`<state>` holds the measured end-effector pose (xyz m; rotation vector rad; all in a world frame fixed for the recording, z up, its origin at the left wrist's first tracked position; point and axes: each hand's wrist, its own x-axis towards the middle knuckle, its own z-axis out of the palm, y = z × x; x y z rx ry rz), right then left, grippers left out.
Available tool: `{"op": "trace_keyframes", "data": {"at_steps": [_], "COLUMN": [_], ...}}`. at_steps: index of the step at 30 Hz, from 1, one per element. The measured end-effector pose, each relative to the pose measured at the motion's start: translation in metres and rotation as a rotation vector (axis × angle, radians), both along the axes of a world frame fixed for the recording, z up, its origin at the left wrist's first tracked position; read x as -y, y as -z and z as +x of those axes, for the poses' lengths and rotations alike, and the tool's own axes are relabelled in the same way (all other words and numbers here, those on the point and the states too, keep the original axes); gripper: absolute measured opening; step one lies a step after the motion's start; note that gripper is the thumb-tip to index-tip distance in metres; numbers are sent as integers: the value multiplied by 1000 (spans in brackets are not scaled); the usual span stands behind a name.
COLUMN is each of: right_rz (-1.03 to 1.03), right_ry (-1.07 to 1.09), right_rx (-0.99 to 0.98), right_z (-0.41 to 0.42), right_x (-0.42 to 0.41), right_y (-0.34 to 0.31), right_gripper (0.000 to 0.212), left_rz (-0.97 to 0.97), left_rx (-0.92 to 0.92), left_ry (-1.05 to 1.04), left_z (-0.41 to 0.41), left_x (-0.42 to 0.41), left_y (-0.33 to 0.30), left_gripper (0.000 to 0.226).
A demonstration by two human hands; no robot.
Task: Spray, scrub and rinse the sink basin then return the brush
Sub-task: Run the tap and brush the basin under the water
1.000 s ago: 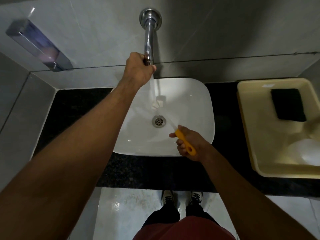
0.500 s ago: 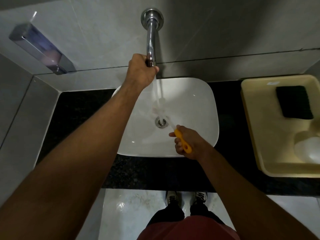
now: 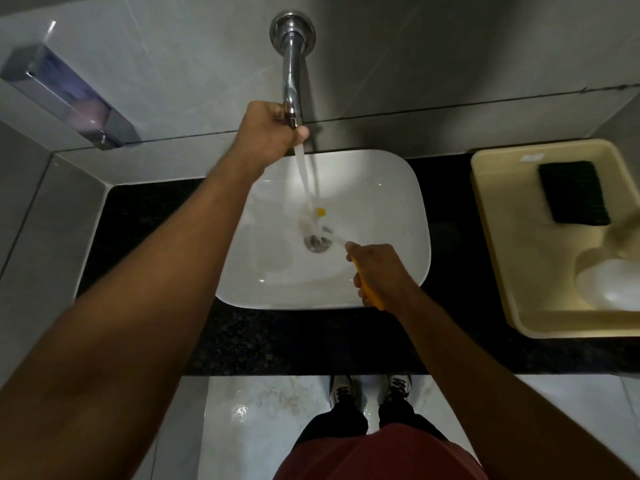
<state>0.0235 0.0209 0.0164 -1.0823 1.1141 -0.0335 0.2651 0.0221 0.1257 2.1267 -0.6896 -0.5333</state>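
Over the sink, looking straight down: one white basin (image 3: 388,216) sits on a black stone counter (image 3: 145,216) against a grey tiled wall.
Left hand: the left hand (image 3: 268,135) is curled around the end of the one chrome tap spout (image 3: 291,74), fingers wrapped tight; the outlet is hidden behind the fist.
Water: one stream (image 3: 303,168) falls from under that hand into the basin and splashes near the drain (image 3: 316,241).
Right hand: the right hand (image 3: 377,271) is closed in a fist around the orange handle of the brush (image 3: 372,296), over the basin's near right rim.
Brush: one brush; most of its handle is covered by the fingers, and its pale neck reaches from the fist toward the drain.
Hard to make out: the brush head blurs into the splashing water; a small yellow patch shows beside the stream, but I cannot tell what it is.
Tray: one cream plastic tray (image 3: 498,237) sits on the counter well right of the basin, cut off by the frame edge.
In the tray: one dark scrub pad (image 3: 573,192) and one pale rounded object (image 3: 616,289), blurred and partly cut off.
Wall: one soap dispenser (image 3: 65,97), upper left.
Below: two shoes (image 3: 343,389) on a wet pale floor.
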Motion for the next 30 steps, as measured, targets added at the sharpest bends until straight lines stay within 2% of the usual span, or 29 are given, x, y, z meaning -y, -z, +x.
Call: {"op": "trace_keyframes", "data": {"at_steps": [1, 4, 8, 12, 14, 17, 19, 22, 26, 30], "right_rz": [-21, -50, -92, -9, -65, -92, -185, -341, -408, -338], "right_ry": [39, 104, 223, 103, 171, 31, 9, 29, 47, 95], "right_rx": [1, -26, 8, 44, 12, -17, -32, -83, -115, -79], "right_z": [-7, -23, -8, 14, 16, 11, 7, 0, -11, -13], "right_x": [2, 4, -2, -12, -9, -8, -8, -5, -3, -3], "right_y": [2, 5, 1, -7, -4, -3, -1, -1, 1, -1], "right_gripper": [43, 45, 47, 38, 39, 39, 43, 41, 38, 37], "left_rz": [-39, -125, -129, -113, -90, 1, 52, 52, 1, -6], "left_rx": [-64, -176, -129, -99, -53, -3, 27, 27, -33, -26], "left_ry": [45, 107, 64, 39, 59, 108, 134, 146, 116, 83], "left_z": [3, 9, 5, 5, 5, 8, 9, 12, 13, 14], "left_x": [-4, -13, -10, -9, -10, -11, -11, -10, -9, -5], "left_y": [0, 3, 6, 4, 0, -5, -7, -8, -3, 0], "left_gripper": [9, 27, 27, 25, 22, 19, 19, 19, 13, 12]}}
